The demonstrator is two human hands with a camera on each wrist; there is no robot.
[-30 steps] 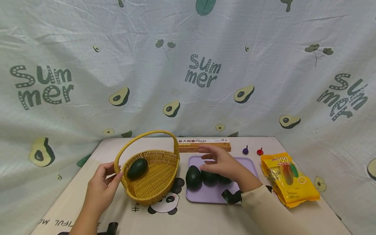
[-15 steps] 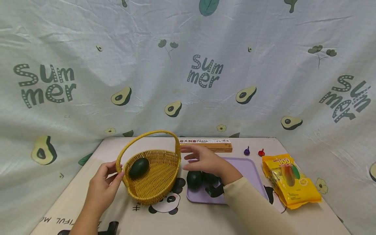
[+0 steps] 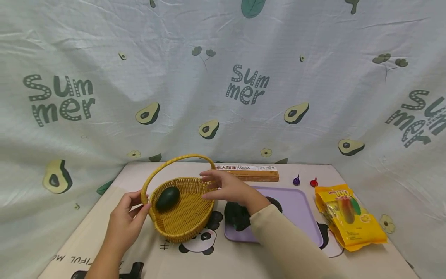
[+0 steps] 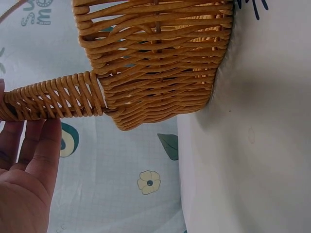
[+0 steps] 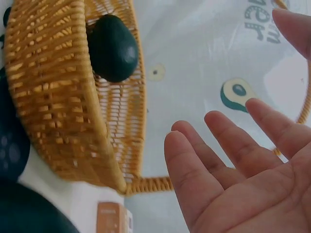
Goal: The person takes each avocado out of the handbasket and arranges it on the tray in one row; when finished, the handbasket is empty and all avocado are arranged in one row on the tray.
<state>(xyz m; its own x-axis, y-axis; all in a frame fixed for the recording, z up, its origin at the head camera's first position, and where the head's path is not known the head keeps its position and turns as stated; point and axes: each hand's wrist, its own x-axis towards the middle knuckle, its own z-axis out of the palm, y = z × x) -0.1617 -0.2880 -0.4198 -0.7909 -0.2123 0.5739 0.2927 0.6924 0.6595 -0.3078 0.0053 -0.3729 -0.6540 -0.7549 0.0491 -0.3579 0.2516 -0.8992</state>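
A yellow wicker basket with a tall arched handle stands on the table, one dark green avocado lying at its left inside. My left hand pinches the handle low on its left side; in the left wrist view its fingers lie against the woven handle. My right hand hovers by the handle's right foot, fingers spread and holding nothing. In the right wrist view that hand appears in front of the handle, whether touching cannot be told. More avocados rest on a lilac tray, partly hidden by my right arm.
A pasta box lies behind the tray. To its right are a purple-wrapped candy and a red-wrapped candy. A yellow mango candy bag lies at the right. A printed curtain hangs behind the table.
My right hand has moved left from above the avocados on the tray to the right side of the basket handle. My left hand keeps its hold; the head view has shifted slightly.
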